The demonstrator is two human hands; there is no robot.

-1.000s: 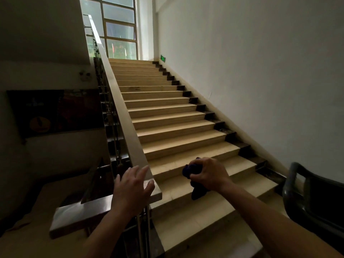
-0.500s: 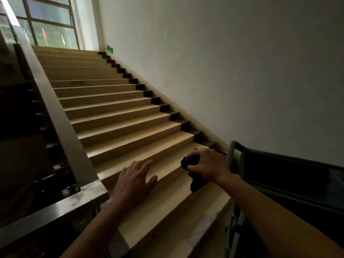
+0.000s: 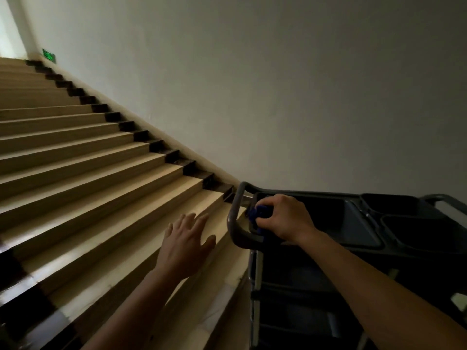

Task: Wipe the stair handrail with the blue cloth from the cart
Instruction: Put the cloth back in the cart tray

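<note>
1. A plain pale wall (image 3: 290,84) filled the upper and right part of the view.
2. A flight of tan stairs (image 3: 80,173) rose to the upper left. Dark stepped skirting (image 3: 141,135) ran where the treads met the wall.
3. A dark cleaning cart (image 3: 290,271) stood at the foot of the stairs against the wall, at the lower right. Its grey looped handle (image 3: 232,218) faced the steps.
4. The cart's top held a shallow tray well (image 3: 336,218). Two dark bins (image 3: 424,231) sat beside it on the far side. Their contents could not be made out in the dim light.
5. The right hand (image 3: 285,218) was stretched out over the handle end of the cart top, its forearm passing above the cart.
6. The right hand's fingers (image 3: 267,205) were curled tight, gripping the blue cloth.
7. The left hand (image 3: 185,242) was held palm down in front of the lower steps, just left of the cart handle and apart from it. Its fingers (image 3: 188,219) were straight and lightly spread, holding nothing.
8. The blue cloth (image 3: 255,212) was bunched in the right hand, just inside the handle, over the edge of the tray well. Whether it touched the cart could not be told.
9. A small green sign (image 3: 48,56) was fixed low on the wall near the top of the stairs.
</note>
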